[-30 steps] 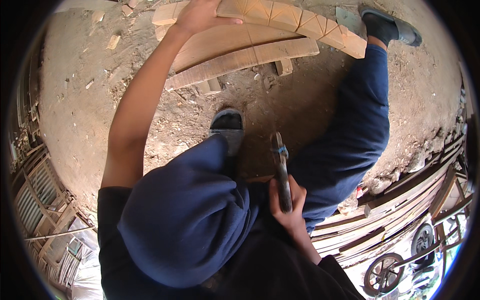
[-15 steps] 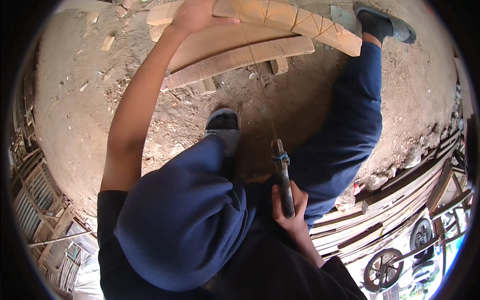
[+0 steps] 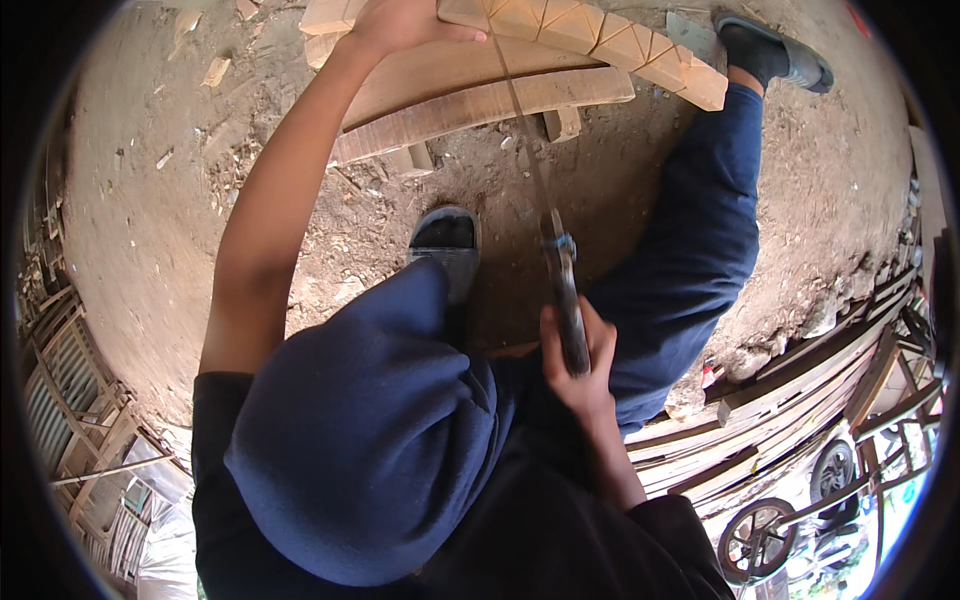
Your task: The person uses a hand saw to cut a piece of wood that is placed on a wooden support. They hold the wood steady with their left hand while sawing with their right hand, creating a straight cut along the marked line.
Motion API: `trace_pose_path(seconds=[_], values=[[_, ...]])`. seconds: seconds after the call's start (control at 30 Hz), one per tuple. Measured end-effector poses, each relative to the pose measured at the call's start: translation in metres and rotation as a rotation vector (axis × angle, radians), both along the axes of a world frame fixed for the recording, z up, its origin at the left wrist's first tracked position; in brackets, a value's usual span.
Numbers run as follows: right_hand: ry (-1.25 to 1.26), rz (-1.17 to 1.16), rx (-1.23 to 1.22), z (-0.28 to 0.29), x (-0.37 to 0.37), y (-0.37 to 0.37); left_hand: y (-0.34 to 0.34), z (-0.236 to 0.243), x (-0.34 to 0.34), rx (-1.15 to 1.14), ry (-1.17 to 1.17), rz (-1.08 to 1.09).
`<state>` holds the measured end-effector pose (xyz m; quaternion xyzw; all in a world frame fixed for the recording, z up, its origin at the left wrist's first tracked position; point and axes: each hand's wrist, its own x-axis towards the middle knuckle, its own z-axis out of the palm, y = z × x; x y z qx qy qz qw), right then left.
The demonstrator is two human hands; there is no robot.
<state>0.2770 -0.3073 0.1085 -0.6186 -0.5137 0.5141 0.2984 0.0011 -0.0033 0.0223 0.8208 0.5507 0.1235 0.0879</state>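
My right hand (image 3: 580,360) is closed round the dark handle of a handsaw (image 3: 562,265), which has a blue tie near the top of its grip. The thin blade points away from me and reaches a curved wooden piece (image 3: 570,25) at the far edge. Zigzag lines or cuts mark that piece's near face. My left hand (image 3: 405,25) grips the wooden piece at its left end, thumb along the near face close to the blade; the other fingers are mostly hidden. Beneath lies another curved plank (image 3: 480,112), resting on small wooden blocks (image 3: 562,124).
One sandalled foot (image 3: 445,240) stands on the dirt floor below the planks, the other (image 3: 775,55) at the far right. Stacked boards (image 3: 760,420) and wheels (image 3: 762,540) lie to the lower right. Wood scraps (image 3: 216,71) are scattered at far left.
My right hand has pushed the saw forward, away from me, and its blade now shows more clearly against the wood. My left hand stays on the wooden piece.
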Motion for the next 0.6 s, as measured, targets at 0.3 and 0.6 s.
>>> trace_pose_path(seconds=[0.3,0.6], values=[[-0.023,0.024,0.039,0.013,0.009,-0.022,-0.001,-0.008,-0.002,0.083,-0.006,-0.009],[-0.04,-0.062,0.0,0.01,0.007,-0.028,-0.005,-0.013,-0.001,0.098,0.078,0.01]])
